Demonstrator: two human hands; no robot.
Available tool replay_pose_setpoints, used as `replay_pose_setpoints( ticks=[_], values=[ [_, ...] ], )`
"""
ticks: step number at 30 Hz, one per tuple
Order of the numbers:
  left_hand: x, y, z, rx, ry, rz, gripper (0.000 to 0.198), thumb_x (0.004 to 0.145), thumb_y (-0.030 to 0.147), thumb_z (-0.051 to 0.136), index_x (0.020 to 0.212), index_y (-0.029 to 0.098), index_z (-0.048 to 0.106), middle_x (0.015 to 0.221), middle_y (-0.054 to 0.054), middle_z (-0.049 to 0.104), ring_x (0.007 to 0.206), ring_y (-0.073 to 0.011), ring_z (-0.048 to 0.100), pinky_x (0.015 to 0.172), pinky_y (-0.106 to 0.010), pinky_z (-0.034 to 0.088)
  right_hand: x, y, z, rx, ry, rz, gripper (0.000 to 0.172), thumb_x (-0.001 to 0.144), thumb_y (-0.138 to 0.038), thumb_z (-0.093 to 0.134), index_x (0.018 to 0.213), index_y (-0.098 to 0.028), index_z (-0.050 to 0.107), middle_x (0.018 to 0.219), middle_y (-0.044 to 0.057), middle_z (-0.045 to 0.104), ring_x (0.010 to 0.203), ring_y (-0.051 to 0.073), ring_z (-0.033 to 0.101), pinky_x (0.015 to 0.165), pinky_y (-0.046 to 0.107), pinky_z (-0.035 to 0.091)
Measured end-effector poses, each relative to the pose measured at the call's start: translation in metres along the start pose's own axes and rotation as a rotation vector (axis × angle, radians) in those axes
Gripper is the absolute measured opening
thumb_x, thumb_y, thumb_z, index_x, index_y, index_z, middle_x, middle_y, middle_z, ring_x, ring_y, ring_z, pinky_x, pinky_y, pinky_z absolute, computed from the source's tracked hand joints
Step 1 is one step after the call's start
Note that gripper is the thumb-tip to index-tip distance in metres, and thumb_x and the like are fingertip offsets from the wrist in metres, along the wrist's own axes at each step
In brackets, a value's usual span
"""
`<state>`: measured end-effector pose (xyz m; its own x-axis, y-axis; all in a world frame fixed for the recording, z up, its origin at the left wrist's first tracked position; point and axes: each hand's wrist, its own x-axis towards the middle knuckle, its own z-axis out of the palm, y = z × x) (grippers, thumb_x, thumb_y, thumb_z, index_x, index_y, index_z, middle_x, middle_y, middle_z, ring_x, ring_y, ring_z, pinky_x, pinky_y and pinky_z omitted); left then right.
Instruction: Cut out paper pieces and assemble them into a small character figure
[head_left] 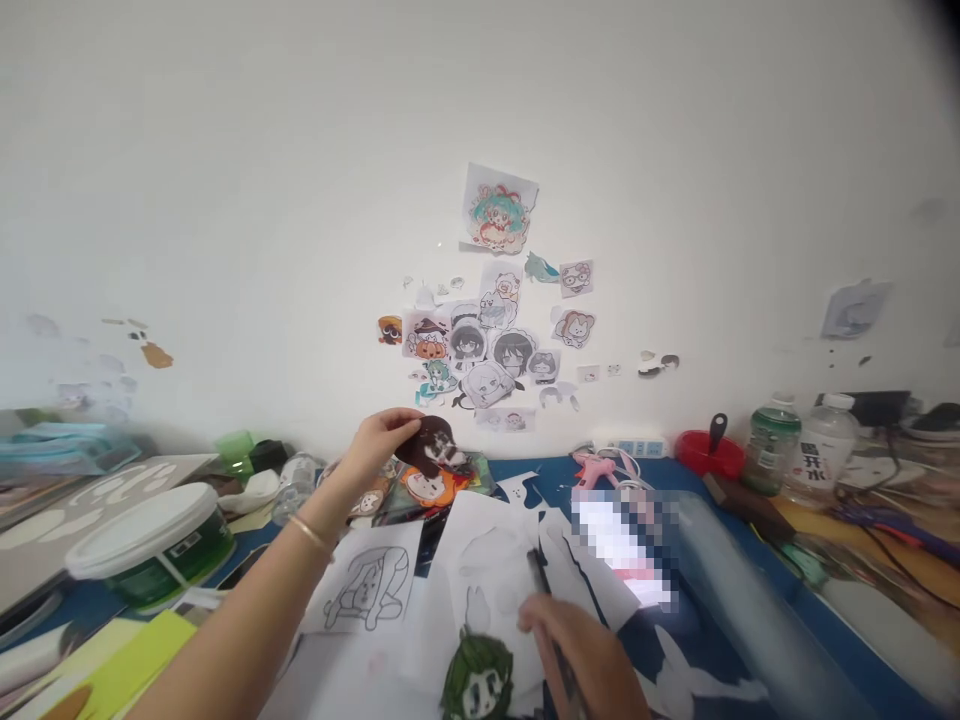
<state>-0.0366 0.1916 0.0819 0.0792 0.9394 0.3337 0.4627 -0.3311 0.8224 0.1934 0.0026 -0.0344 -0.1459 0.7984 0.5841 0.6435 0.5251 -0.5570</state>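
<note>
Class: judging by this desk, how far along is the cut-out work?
Done: coloured cut-outs stuck on the wall. In hand: the left hand holds a dark-haired cut-out; the right hand holds a dark pen over white paper. Left: an uncoloured line drawing and a green-haired figure lying loose.

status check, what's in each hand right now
Left hand up, pinching dark-haired cutout. Right hand gripping black pen over white papers. Loose stickers crowd blue desk.
</note>
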Motion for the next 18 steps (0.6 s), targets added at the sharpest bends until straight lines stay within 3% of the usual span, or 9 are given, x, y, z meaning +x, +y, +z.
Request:
replay_pose_setpoints(
  ticks=[2,4,8,11,15,18],
  values=[
    [-0.038,0.018,0.013,-0.077,-0.081,-0.020,0.035,0.069,0.043,0.058,0.090,0.016,0.063,0.076,-0.004,0.070,0.068,-0.0199,0.065,0.059,-0.030,0.052,0.000,0.000,-0.002,0.203,0.032,0.180,0.018,0.090,-0.033,0.041,0.097,-0.021,0.054,0.084,0.005,0.066,0.072,0.016,0.064,0.062,0.020,0.049],
    [-0.075,0.035,0.026,-0.126,-0.166,-0.047,0.032,0.068,0.041,0.060,0.087,0.015,0.065,0.073,-0.005,0.070,0.066,-0.0205,0.065,0.056,-0.030,0.051,0.000,-0.004,-0.004,0.413,0.052,0.289,0.027,0.087,-0.042,0.043,0.099,-0.019,0.052,0.085,0.006,0.065,0.064,0.015,0.062,0.059,0.022,0.049],
    [-0.129,0.055,0.045,-0.121,-0.277,-0.038,0.022,0.068,0.035,0.061,0.080,0.017,0.066,0.072,-0.003,0.069,0.066,-0.0188,0.063,0.056,-0.027,0.049,-0.001,-0.017,-0.009,0.744,0.021,0.309,0.037,0.081,-0.048,0.051,0.103,-0.018,0.052,0.078,0.004,0.062,0.063,0.014,0.059,0.062,0.024,0.049],
    [-0.151,0.057,0.052,-0.106,-0.216,-0.028,0.022,0.070,0.036,0.059,0.082,0.018,0.065,0.078,-0.004,0.068,0.070,-0.0190,0.063,0.059,-0.028,0.049,0.000,-0.024,-0.010,0.886,-0.049,0.315,0.036,0.076,-0.047,0.058,0.097,-0.017,0.057,0.065,0.000,0.057,0.060,0.015,0.059,0.061,0.026,0.049],
    [-0.169,0.043,0.055,-0.209,-0.030,0.008,0.037,0.075,0.042,0.053,0.103,0.019,0.057,0.091,-0.006,0.066,0.086,-0.0208,0.061,0.070,-0.030,0.049,0.001,-0.027,-0.008,1.052,-0.021,0.445,0.039,0.072,-0.046,0.064,0.096,-0.016,0.057,0.066,0.000,0.059,0.057,0.014,0.059,0.062,0.028,0.052],
    [-0.183,0.026,0.058,-0.212,0.069,-0.002,0.036,0.079,0.047,0.045,0.098,0.019,0.056,0.083,-0.004,0.064,0.077,-0.0189,0.060,0.063,-0.029,0.048,0.002,-0.027,-0.005,1.094,0.002,0.512,0.041,0.070,-0.045,0.066,0.097,-0.015,0.056,0.062,0.000,0.060,0.058,0.015,0.060,0.065,0.029,0.052]
  ],
)
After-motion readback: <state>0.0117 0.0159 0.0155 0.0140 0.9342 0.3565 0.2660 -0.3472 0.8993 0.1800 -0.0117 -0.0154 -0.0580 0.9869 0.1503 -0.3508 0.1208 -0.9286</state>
